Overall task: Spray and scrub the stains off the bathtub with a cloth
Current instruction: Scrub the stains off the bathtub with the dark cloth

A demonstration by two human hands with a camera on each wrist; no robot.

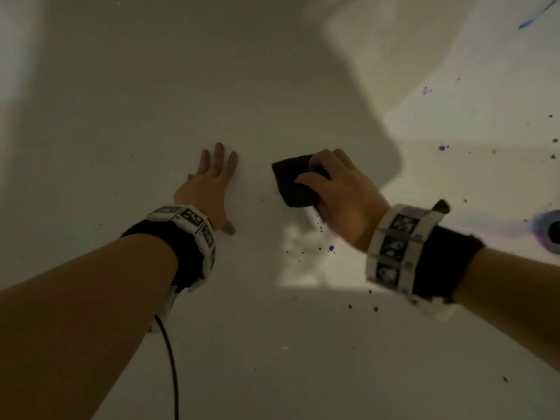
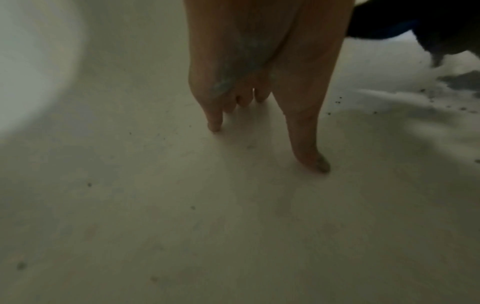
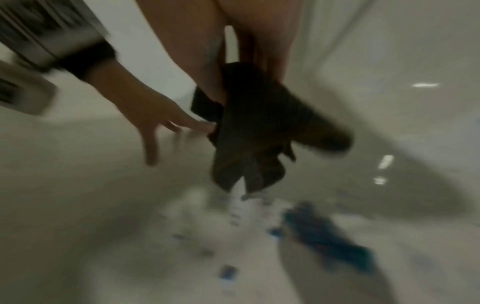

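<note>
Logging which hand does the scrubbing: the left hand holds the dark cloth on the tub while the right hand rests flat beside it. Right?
Not quite: the hands are swapped. In the head view the right hand holds the dark cloth on the tub, while the left hand rests flat beside it.

No readable text, brand or number anywhere. Only black-and-white square code patterns on the white wristbands: sharp but wordless on the left band (image 1: pixel 194 221), smeared by blur on the right band (image 1: pixel 397 247). Same patterned band (image 3: pixel 39 33) blurred to streaks in the right wrist view. Nothing printed on the cloth (image 1: pixel 295 184) or the tub (image 1: pixel 272 86).
</note>
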